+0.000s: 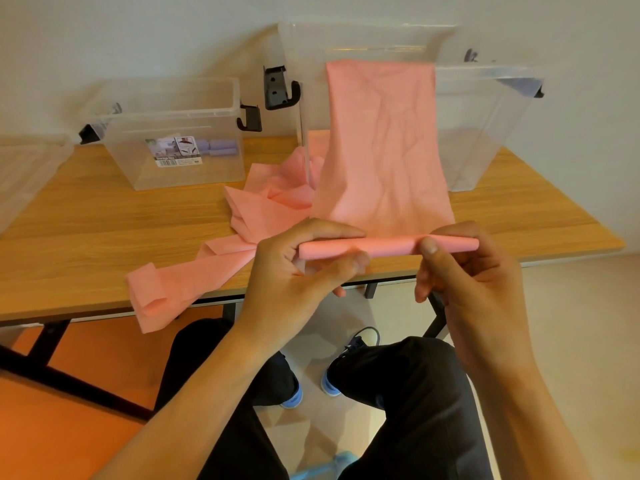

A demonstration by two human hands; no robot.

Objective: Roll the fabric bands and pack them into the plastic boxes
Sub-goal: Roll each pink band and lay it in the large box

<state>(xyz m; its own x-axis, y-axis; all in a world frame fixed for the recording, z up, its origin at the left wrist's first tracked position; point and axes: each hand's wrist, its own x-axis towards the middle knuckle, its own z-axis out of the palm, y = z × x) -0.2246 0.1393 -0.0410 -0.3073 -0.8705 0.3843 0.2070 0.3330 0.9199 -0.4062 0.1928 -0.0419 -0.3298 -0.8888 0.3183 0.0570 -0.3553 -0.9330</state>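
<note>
Pinching pink band [382, 157], lilac rolls [223, 148] in box [124, 154]

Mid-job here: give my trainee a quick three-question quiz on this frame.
1. True or false: the left hand and the right hand both grip the rolled end of the pink band.
2. What colour are the rolls in the small box?
3. The loose pink heap lies: A on the table, B on a chair, C in the small box.
Key: 1 true; 2 purple; 3 A.
</note>
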